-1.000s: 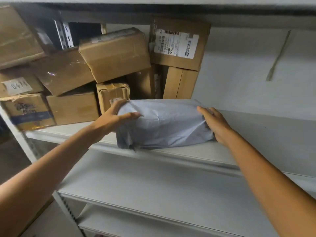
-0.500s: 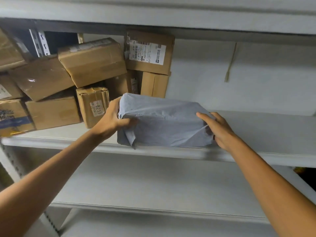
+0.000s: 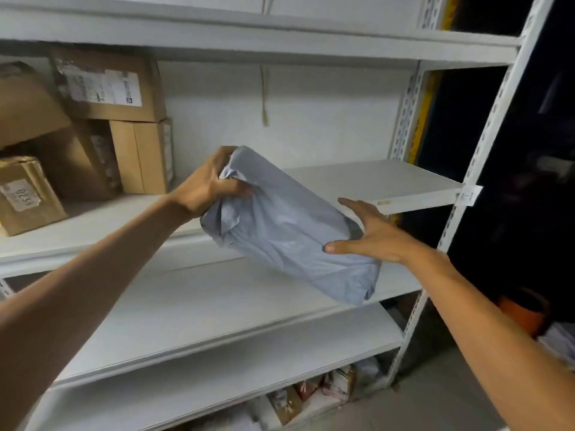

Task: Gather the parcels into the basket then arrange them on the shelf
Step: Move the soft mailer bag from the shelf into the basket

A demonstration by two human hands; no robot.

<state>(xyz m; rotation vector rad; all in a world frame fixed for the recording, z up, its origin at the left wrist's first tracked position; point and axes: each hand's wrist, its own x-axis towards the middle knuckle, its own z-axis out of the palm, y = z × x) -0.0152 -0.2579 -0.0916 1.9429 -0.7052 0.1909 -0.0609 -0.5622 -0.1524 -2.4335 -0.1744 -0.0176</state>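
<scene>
Clutching grey parcel (image 3: 289, 231) upper end: left grip (image 3: 205, 188); right grip (image 3: 370, 234) touching side.

My left hand (image 3: 203, 189) bare, my right hand (image 3: 373, 236) bare, my left forearm (image 3: 109, 275) and right forearm (image 3: 482, 321) uncovered to the frame edges.

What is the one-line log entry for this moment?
stage: shelving | left hand: grips grey parcel end | right hand: open, against parcel side | parcel: tilted, in front of shelf
</scene>
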